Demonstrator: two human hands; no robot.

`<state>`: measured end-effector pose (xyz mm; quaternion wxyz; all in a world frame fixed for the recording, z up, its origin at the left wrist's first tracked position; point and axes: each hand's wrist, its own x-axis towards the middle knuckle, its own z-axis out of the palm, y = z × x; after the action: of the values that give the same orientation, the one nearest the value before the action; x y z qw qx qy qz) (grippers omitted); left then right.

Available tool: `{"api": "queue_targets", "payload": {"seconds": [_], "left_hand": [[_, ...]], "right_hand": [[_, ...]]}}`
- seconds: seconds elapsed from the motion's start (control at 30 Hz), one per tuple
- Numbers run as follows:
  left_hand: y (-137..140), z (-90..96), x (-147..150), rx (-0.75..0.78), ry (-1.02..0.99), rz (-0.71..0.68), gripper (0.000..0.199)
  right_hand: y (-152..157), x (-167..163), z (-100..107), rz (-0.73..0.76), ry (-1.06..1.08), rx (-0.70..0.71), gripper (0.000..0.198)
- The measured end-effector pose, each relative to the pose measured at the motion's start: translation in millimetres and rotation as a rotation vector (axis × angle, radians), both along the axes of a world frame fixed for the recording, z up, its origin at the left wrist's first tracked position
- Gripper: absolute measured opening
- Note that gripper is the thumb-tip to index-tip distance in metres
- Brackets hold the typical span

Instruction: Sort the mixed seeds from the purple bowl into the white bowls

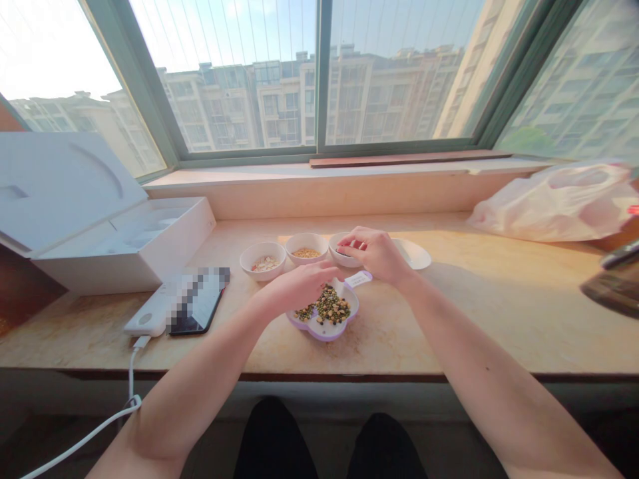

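A shallow white dish with a lilac rim and a handle [322,330] sits near the counter's front edge, holding mixed green, dark and yellow beans [333,306]. My left hand [307,285] is over its far side, fingers curled together; what they hold, if anything, is hidden. Behind the dish, my right hand [375,253] reaches to a small white bowl [344,261] of dark beans, its fingertips closed at the bowl's opening. To the left stand a white bowl of yellow grains [306,243] and a white bowl of pale flat pieces [262,271].
A white plate [418,254] lies beyond my right wrist. At left are an open white box [174,246], a white power bank [144,317] with a cable and a black phone [202,313]. A plastic bag [554,203] and a dark object [614,286] are at right.
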<state>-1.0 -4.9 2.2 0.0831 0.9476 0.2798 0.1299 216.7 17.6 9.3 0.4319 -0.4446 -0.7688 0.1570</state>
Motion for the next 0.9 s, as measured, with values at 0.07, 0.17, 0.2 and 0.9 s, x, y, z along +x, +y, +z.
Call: {"api": "queue_targets", "payload": {"seconds": [0.07, 0.17, 0.2, 0.9], "left_hand": [[-3.0, 3.1, 1.6, 0.029, -0.078, -0.001, 0.051], [-8.7, 7.1, 3.0, 0.047, -0.131, 0.042, 0.050], [-10.4, 8.0, 3.1, 0.047, -0.142, 0.053, 0.049], [-9.4, 7.4, 0.8, 0.093, -0.430, 0.050, 0.036]], "right_hand": [[-0.4, 0.8, 1.7, -0.023, -0.007, 0.006, 0.026], [2.0, 7.6, 4.6, -0.136, -0.063, 0.045, 0.022], [3.8, 11.7, 5.5, -0.192, -0.104, 0.057, 0.021], [17.8, 50.4, 9.4, -0.360, -0.144, -0.157, 0.023]]}}
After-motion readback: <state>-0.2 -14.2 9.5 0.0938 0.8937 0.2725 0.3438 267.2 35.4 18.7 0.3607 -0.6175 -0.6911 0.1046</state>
